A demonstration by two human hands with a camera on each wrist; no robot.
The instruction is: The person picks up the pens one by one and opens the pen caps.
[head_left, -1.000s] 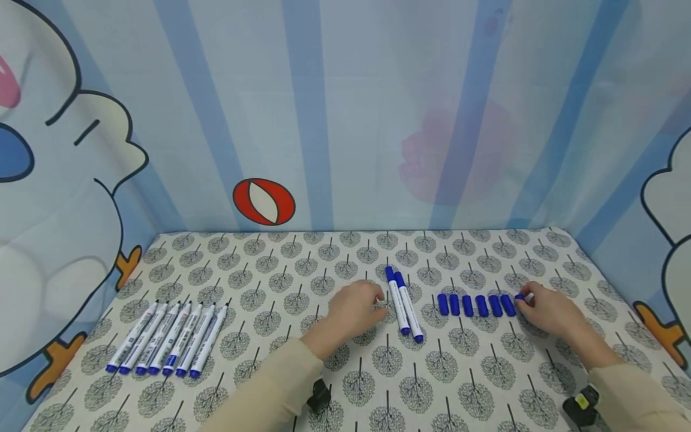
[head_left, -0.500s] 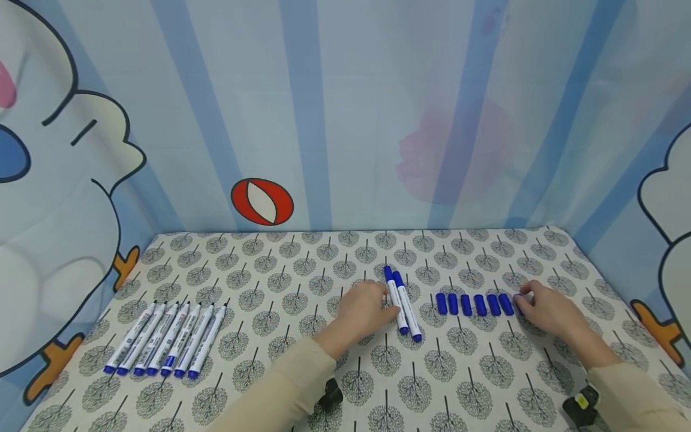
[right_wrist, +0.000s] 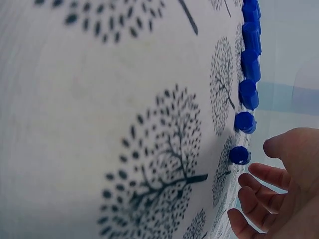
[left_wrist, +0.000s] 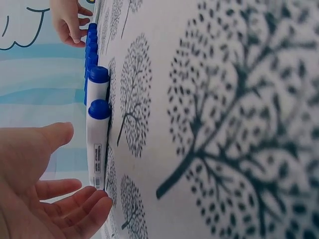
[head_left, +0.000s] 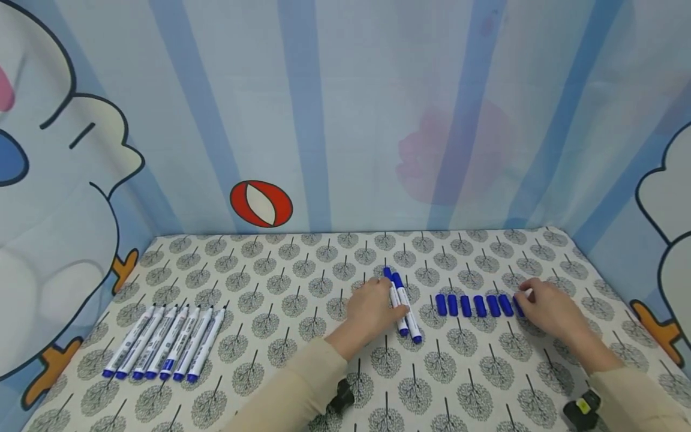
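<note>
Two capped blue-and-white markers lie side by side mid-table, a left marker (head_left: 396,300) and a right marker (head_left: 407,309). My left hand (head_left: 369,309) reaches over the left marker; in the left wrist view its thumb and loosely curved fingers (left_wrist: 75,209) stand apart around the marker's near part. To the right, a row of several blue marker caps (head_left: 480,306) lies on the cloth. My right hand (head_left: 547,306) is beside the row's rightmost cap (right_wrist: 240,155). Its thumb and fingers are spread, with a gap to that cap in the right wrist view.
Several uncapped markers (head_left: 167,342) lie in a slanted row at the left, dark tips pointing away. The tree-print cloth (head_left: 291,384) covers the table. Striped fabric (head_left: 356,120) with cartoon figures rises behind and at both sides.
My left hand has moved right, from beside the two markers to over the left one. My right hand has let go of the rightmost cap, which now lies in line with the row.
</note>
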